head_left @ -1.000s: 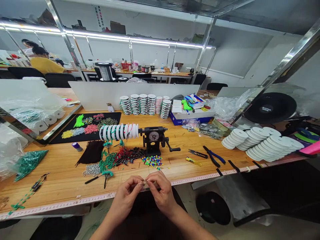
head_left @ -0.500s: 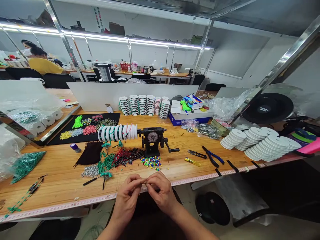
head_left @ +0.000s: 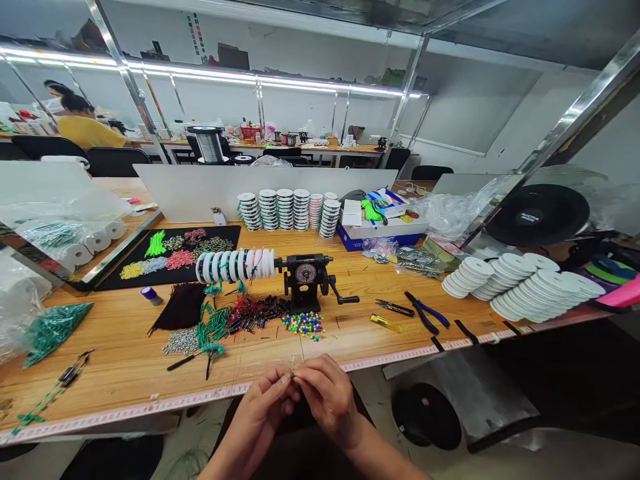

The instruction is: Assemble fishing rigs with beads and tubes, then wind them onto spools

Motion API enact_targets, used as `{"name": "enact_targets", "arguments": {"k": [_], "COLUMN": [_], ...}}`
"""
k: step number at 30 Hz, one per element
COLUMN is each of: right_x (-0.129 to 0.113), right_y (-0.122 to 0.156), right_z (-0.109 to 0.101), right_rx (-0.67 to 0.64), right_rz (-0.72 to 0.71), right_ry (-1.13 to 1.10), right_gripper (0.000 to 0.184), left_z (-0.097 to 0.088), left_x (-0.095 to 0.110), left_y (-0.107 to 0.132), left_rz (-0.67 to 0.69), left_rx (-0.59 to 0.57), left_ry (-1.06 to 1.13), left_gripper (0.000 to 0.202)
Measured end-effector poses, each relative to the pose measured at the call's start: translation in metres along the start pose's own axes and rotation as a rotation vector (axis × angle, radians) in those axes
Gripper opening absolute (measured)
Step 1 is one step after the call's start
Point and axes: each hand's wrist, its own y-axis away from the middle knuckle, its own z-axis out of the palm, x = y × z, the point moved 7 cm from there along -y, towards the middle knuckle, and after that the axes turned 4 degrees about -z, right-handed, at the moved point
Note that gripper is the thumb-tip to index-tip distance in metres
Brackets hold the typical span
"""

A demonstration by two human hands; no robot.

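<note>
Two hands: left hand (head_left: pixel 264 403), right hand (head_left: pixel 327 400), both pinched on one light, limp filament (head_left: pixel 294 375), best taken near its tip.

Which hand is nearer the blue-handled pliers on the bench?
Right hand: the pliers lie ahead and to its right. The left hand is farther, on the right hand's other side.

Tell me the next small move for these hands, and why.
Probably draw the thin strand taut: the left hand and right hand both pinch it above the wooden workbench, and its fine end is hard to make out.
</note>
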Motion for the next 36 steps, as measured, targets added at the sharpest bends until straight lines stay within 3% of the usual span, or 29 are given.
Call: {"name": "enact_targets", "arguments": {"k": [2,4,7,10,13,17,19,22,26,31,34,36], "right_x": [-0.010,-0.019,-0.030,-0.033,-0.032,-0.027,-0.026,-0.025,-0.025,-0.021,-0.017,-0.014], "right_y": [0.002,0.005,0.010,0.015,0.020,0.026,0.028,0.028,0.023,0.017,0.016,0.016], "right_z": [-0.004,-0.006,-0.003,0.002,0.005,0.008,0.011,0.012,0.009,0.004,0.005,0.006], "right_rx": [0.003,-0.015,-0.073,-0.111,-0.092,-0.070,-0.076,-0.073,-0.053,-0.015,0.015,0.040], "right_rz": [-0.047,-0.095,-0.148,-0.167,-0.157,-0.076,-0.034,0.001,0.036,0.165,0.260,0.299], "right_ry": [0.005,-0.004,-0.035,-0.059,-0.076,-0.128,-0.152,-0.166,-0.169,-0.205,-0.234,-0.254], "right_gripper": [0.019,0.023,0.028,0.028,0.026,0.024,0.023,0.020,0.018,0.014,0.013,0.014], "left_z": [0.007,0.011,0.011,-0.003,-0.041,-0.112,-0.135,-0.153,-0.156,-0.154,-0.136,-0.111], "left_x": [-0.008,-0.007,-0.002,0.012,0.048,0.107,0.119,0.120,0.114,0.127,0.130,0.116], "left_y": [0.007,0.016,0.027,0.037,0.045,0.058,0.051,0.033,0.019,0.037,0.055,0.060], "left_rz": [-0.115,-0.115,-0.040,0.056,0.270,0.558,0.611,0.604,0.597,0.628,0.648,0.619], "left_rx": [-0.058,-0.100,-0.122,-0.065,0.163,0.688,0.764,0.742,0.729,0.781,0.805,0.689], "left_ry": [0.105,0.088,-0.076,-0.378,-0.761,-1.273,-1.487,-1.599,-1.679,-1.644,-1.447,-1.243], "left_gripper": [0.033,0.033,0.035,0.040,0.035,0.027,0.024,0.019,0.016,0.019,0.026,0.028]}}
